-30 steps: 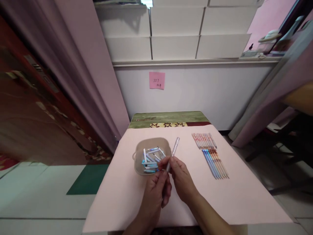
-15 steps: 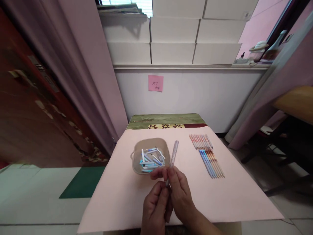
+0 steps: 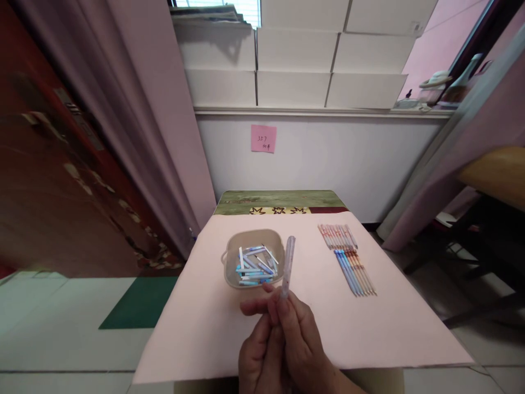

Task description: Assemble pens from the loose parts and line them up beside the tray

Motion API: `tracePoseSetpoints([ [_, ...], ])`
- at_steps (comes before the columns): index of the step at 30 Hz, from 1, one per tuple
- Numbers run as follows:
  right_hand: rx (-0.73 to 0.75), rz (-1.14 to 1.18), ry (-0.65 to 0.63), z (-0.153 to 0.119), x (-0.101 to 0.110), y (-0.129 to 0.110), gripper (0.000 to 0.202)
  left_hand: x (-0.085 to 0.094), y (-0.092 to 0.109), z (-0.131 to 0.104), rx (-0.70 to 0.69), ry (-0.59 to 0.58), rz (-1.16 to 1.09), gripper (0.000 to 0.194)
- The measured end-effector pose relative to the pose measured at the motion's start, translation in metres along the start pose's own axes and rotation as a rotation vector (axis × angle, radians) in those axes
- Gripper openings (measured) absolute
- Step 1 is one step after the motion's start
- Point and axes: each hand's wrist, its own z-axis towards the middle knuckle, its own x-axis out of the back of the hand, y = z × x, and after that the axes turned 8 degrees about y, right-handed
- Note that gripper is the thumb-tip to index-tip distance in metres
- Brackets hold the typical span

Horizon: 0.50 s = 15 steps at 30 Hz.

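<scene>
A pale, translucent pen (image 3: 288, 268) points up and away from me, its upper barrel free. My right hand (image 3: 303, 334) is closed round its lower barrel, with the thumb along the side. Just below, my left hand (image 3: 259, 353) is closed at the pen's lower end, which the fingers hide. Both hands touch each other over the near part of the table. Beyond them on the left, a beige plastic bin (image 3: 229, 249) holds several loose blue and white pen parts (image 3: 256, 268).
Two rows of pens lie side by side on the right: a pinkish set (image 3: 337, 236) at the back and a blue and brown set (image 3: 355, 273) in front. A pale pink cover (image 3: 197, 323) lies over the table. A wall stands behind it.
My hands have drawn slightly nearer and lower with the pen, which now stands more upright. My right hand has slid down the barrel, baring more of it.
</scene>
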Motion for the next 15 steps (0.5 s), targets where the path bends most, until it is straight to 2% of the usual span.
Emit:
tracePoseSetpoints([
  [3,-0.003,0.031,0.018,0.002,-0.002,-0.001,0.046,0.0,0.0,0.002,0.012,0.02,-0.008,0.041],
  [6,-0.015,0.104,-0.035,0.012,-0.003,-0.003,0.048,0.0,0.006,0.008,0.038,0.025,-0.001,0.038],
  [9,-0.099,0.26,-0.074,0.028,0.002,-0.001,0.052,0.0,0.014,0.014,0.017,0.005,0.072,0.031],
  [12,-0.145,0.388,0.006,0.043,0.01,0.004,0.053,0.002,0.017,0.018,-0.027,-0.014,0.164,0.036],
  [15,-0.12,0.389,0.067,0.054,0.019,0.007,0.043,0.005,0.015,0.017,-0.041,-0.035,0.221,0.038],
])
